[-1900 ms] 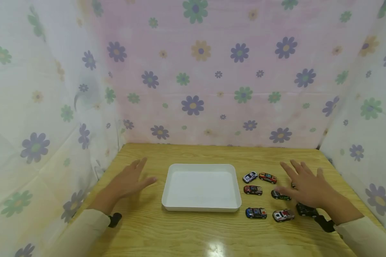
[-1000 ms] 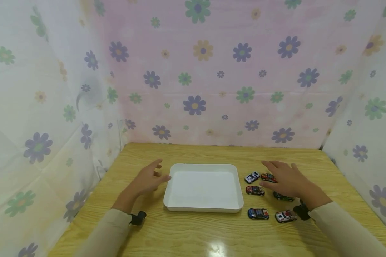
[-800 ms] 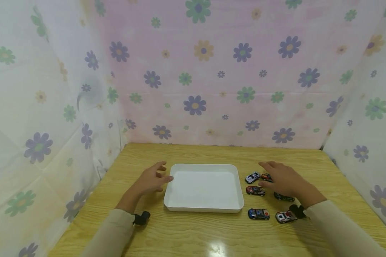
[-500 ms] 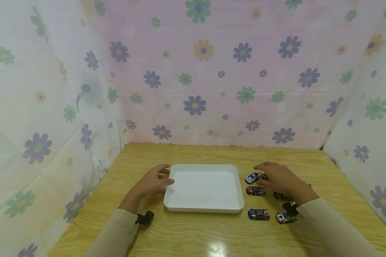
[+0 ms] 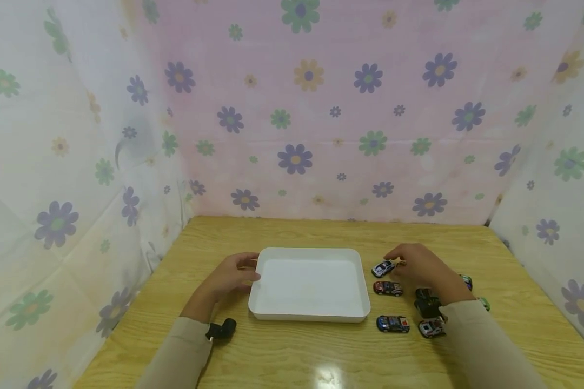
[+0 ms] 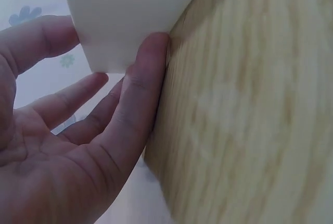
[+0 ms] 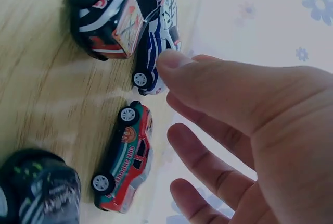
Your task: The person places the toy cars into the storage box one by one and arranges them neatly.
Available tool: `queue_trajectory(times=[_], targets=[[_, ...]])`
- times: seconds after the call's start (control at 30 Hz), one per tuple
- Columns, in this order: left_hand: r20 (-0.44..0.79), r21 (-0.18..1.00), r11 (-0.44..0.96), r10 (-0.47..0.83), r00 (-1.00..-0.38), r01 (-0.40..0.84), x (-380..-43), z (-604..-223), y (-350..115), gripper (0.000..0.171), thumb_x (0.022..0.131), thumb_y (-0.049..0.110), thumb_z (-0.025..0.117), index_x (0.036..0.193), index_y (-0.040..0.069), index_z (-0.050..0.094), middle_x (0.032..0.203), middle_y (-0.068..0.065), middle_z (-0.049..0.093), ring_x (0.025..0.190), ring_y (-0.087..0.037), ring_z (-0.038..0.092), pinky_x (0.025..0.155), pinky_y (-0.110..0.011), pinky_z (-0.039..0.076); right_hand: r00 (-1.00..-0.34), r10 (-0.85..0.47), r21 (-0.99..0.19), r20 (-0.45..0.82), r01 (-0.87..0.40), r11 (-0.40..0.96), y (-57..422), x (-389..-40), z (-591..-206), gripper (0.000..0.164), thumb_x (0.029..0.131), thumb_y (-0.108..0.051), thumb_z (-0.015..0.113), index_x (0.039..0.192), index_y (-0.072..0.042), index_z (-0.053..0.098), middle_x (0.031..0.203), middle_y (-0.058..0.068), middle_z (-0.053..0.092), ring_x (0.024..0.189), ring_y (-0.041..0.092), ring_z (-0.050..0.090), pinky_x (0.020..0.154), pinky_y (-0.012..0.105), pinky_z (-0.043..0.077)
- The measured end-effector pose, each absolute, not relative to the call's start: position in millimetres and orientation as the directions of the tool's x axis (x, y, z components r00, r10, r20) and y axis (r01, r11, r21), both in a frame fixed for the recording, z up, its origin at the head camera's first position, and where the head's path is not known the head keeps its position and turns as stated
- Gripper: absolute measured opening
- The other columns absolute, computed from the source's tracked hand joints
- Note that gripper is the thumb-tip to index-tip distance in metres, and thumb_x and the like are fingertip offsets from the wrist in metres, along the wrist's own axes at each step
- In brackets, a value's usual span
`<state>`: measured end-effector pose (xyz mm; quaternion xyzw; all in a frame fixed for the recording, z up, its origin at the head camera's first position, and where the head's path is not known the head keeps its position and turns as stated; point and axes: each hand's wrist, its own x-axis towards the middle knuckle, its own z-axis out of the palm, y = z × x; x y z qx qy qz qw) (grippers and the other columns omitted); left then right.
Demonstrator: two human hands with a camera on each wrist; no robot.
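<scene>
the left hand [image 5: 226, 278] spreads its fingers against the white tray [image 5: 311, 286], and the right hand [image 5: 418, 265], fingers loosely parted, is by the white car [image 5: 383, 268] right of it, where crowding could make a careless pinch nudge the red-and-black car [image 5: 388, 288]

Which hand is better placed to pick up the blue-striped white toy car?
Probably the right hand: it is close to that toy car, while the left hand is across the white rectangular tray, touching its wall.
</scene>
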<state>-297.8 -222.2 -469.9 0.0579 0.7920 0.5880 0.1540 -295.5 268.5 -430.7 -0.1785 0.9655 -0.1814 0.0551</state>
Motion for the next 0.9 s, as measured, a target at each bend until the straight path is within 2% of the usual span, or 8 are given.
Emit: queue_trajectory(times=[0.13,0.37,0.57,0.9], targets=[[-0.192,0.958,0.264,0.286,-0.939,-0.116,-298.5,-468.9,-225.1,0.067,0.091,0.013,0.078,0.152,0.010,0.050,0.143,-0.019,0.058,0.118,-0.029,0.066,0.090,-0.045,0.063,-0.929,-0.367,-0.415,-0.053,-0.313,0.854,271.2,-302.5,-432.3,0.037,0.094,-0.012,0.075,0.131,-0.010,0.072,0.133,0.017,0.068,0.117,0.041,0.064,0.092,0.056,0.058],[-0.200,0.969,0.205,0.338,-0.920,-0.135,-298.6,-467.9,-228.9,0.079,0.093,0.010,0.077,0.161,0.015,0.037,0.149,-0.024,0.052,0.119,-0.031,0.066,0.092,-0.049,0.062,-0.933,-0.345,-0.468,-0.101,-0.261,0.844,272.8,-309.3,-435.3,0.039,0.092,-0.012,0.078,0.130,-0.011,0.073,0.128,0.015,0.071,0.100,0.024,0.067,0.080,0.043,0.059],[-0.204,0.972,0.186,0.341,-0.918,-0.146,-299.6,-469.5,-229.6,0.079,0.092,0.010,0.078,0.160,0.017,0.040,0.150,-0.023,0.053,0.120,-0.030,0.066,0.093,-0.049,0.061,-0.936,-0.344,-0.462,-0.073,-0.274,0.843,273.3,-310.4,-436.0,0.029,0.093,-0.012,0.076,0.122,-0.011,0.076,0.121,0.012,0.073,0.104,0.030,0.069,0.087,0.051,0.059],[-0.224,0.972,0.149,0.336,-0.915,-0.183,-299.7,-471.9,-229.0,0.080,0.090,0.010,0.080,0.159,0.019,0.042,0.150,-0.021,0.054,0.120,-0.030,0.065,0.094,-0.050,0.061,-0.940,-0.337,-0.475,-0.051,-0.274,0.837,273.1,-308.8,-434.5,0.023,0.093,-0.022,0.079,0.113,-0.011,0.076,0.109,0.006,0.074,0.101,0.029,0.067,0.087,0.053,0.057]])
